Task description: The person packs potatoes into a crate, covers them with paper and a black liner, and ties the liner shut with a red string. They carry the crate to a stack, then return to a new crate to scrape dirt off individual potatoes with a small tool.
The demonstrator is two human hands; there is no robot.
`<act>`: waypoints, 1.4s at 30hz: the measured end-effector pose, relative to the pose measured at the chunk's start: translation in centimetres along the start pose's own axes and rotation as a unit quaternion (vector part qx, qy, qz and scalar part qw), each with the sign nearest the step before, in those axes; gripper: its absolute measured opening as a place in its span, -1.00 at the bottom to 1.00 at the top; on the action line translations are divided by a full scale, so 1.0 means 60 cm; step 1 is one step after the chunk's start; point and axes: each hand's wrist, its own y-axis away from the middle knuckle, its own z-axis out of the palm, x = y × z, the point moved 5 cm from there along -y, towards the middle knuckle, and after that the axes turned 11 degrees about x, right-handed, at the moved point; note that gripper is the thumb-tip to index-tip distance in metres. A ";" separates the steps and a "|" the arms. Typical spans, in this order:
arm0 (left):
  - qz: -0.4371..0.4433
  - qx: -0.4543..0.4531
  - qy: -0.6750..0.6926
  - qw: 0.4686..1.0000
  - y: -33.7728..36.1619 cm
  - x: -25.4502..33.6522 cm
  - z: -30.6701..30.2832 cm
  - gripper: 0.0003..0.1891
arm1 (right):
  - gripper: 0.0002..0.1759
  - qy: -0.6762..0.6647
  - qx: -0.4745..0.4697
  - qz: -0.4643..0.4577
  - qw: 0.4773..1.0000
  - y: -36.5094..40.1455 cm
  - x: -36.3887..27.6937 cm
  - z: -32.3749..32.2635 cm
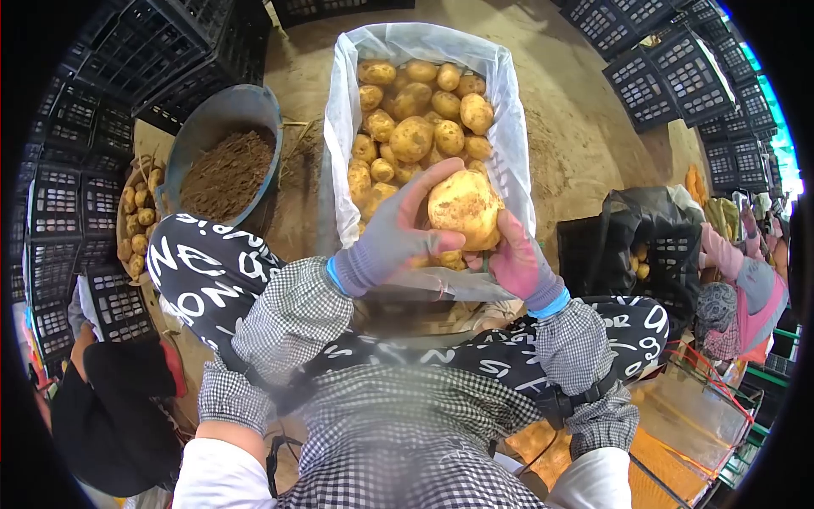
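Observation:
A large pale-yellow potato (465, 209) with brown patches is held up over the near end of a crate lined with white plastic (342, 127). My left hand (394, 229), in a grey and pink glove, grips it from the left, with fingers spread around its top and lower side. On its right side, my right hand (519, 254), gloved the same way, has its fingertips against the potato. Beneath and beyond both hands, the crate holds several yellow potatoes (412, 139) of mixed sizes.
A blue-grey tub (271, 127) with brown soil stands to the left, beside a sack of potatoes (137, 212). Black crates (153, 51) are stacked at left and upper right. A black-lined crate (593, 246) sits at right. Other people (755, 297) sit at both sides.

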 end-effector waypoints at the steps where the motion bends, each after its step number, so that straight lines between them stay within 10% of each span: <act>1: -0.006 0.003 0.002 1.000 0.001 0.000 -0.002 -0.11 | -0.33 0.012 0.003 -0.012 1.000 0.001 0.000 -0.005; 8: -0.008 0.019 -0.053 0.998 -0.017 -0.016 -0.012 -0.12 | -0.23 0.191 0.100 -0.108 0.970 -0.003 -0.024 -0.036; 12: -0.028 0.013 -0.063 0.998 0.000 -0.032 -0.019 -0.22 | -0.20 0.472 0.083 -0.287 0.829 0.005 -0.051 -0.008; 18: -0.138 0.053 -0.057 0.987 0.003 -0.037 -0.032 -0.32 | -0.22 0.521 0.085 -0.311 0.790 0.008 -0.052 -0.013; 21: -0.221 0.070 0.076 0.970 -0.007 -0.040 -0.044 -0.34 | -0.24 0.486 0.088 -0.268 0.827 0.012 -0.052 -0.014; 27: 0.071 0.018 -0.192 0.979 -0.007 -0.038 -0.016 -0.29 | -0.33 0.371 0.108 -0.304 0.871 0.013 -0.052 -0.019; 30: 0.066 0.026 -0.245 0.967 0.001 -0.047 -0.008 -0.25 | -0.43 0.486 0.140 -0.312 0.804 0.012 -0.047 -0.019; 36: 0.005 0.073 -0.132 0.989 0.004 -0.035 -0.004 -0.33 | -0.40 0.196 0.165 -0.138 0.957 -0.012 -0.020 -0.060; 42: -0.108 0.078 -0.035 0.990 0.007 -0.035 -0.023 -0.40 | -0.34 0.174 0.133 -0.082 0.972 -0.008 -0.001 -0.055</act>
